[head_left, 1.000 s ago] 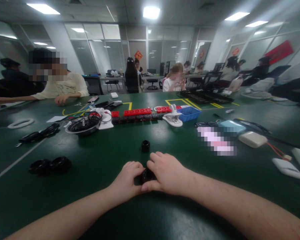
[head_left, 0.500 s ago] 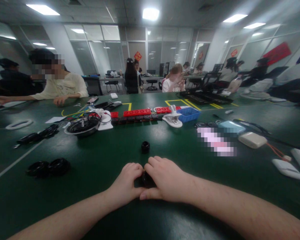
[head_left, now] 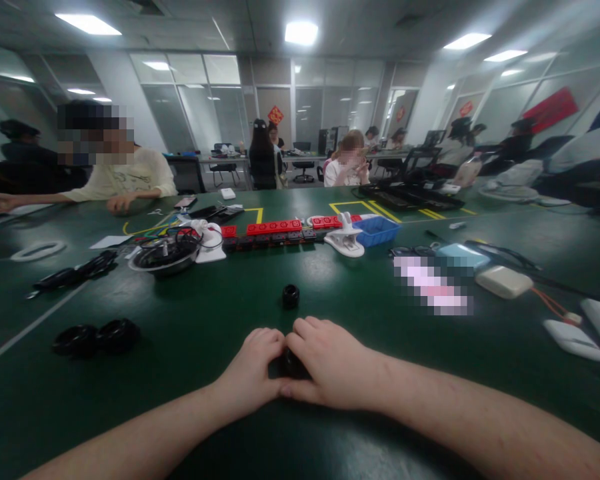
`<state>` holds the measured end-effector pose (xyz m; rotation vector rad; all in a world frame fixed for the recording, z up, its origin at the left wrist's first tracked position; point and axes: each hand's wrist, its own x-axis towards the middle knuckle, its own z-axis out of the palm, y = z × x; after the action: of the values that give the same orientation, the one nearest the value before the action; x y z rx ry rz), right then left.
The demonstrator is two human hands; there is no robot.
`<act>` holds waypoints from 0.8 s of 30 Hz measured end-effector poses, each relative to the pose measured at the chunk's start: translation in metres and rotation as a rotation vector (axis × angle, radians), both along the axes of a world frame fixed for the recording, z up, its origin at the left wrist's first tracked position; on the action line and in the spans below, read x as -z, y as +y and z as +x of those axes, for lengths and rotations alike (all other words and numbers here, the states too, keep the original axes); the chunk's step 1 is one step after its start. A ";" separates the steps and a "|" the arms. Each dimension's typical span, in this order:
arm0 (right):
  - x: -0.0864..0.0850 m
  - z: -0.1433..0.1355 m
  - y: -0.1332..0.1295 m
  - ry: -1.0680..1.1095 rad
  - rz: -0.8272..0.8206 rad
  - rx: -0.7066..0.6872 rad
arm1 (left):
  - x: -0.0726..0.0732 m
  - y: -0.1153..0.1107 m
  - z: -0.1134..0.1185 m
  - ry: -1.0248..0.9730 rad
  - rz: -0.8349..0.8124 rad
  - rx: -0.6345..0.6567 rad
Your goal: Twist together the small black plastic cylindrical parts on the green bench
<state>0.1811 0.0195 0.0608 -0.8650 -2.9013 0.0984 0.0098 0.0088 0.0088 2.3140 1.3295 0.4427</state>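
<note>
Close to the near part of the green table [head_left: 205, 293], my left hand [head_left: 250, 365] and my right hand [head_left: 327, 363] meet with fingertips and thumbs nearly touching. Both are closed around a shiny black round piece [head_left: 295, 365], mostly hidden by the fingers. Just beyond them stands a small black ring-shaped piece [head_left: 291, 296] with a hole in it. Off to the left lie two larger black rings, one [head_left: 75, 340] beside the other [head_left: 119, 335].
Farther back are a metal bowl [head_left: 165, 267] of dark parts, red power strips [head_left: 274, 228], a white clip stand [head_left: 347, 240] and a blue basket [head_left: 379, 231]. A beige power bank [head_left: 504, 281] and a white case [head_left: 574, 339] lie right. Across the table sits a person [head_left: 130, 173].
Both hands keep their grip on the black round piece, with only a slight shift of the fingers. The rest of the table looks the same.
</note>
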 end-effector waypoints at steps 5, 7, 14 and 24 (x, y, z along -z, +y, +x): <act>-0.004 0.000 -0.001 -0.008 -0.025 0.026 | -0.004 -0.002 0.002 0.004 0.008 -0.007; -0.005 0.000 -0.002 -0.012 -0.040 0.035 | -0.005 -0.002 0.003 0.001 0.001 -0.011; -0.007 0.000 0.001 -0.006 -0.094 0.034 | -0.004 -0.001 0.003 0.005 0.004 -0.005; -0.011 0.003 0.003 -0.068 -0.025 0.005 | 0.002 -0.001 0.000 -0.005 0.014 -0.005</act>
<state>0.1839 0.0224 0.0718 -0.8966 -2.9672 0.1074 0.0099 0.0075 0.0070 2.3197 1.3346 0.4606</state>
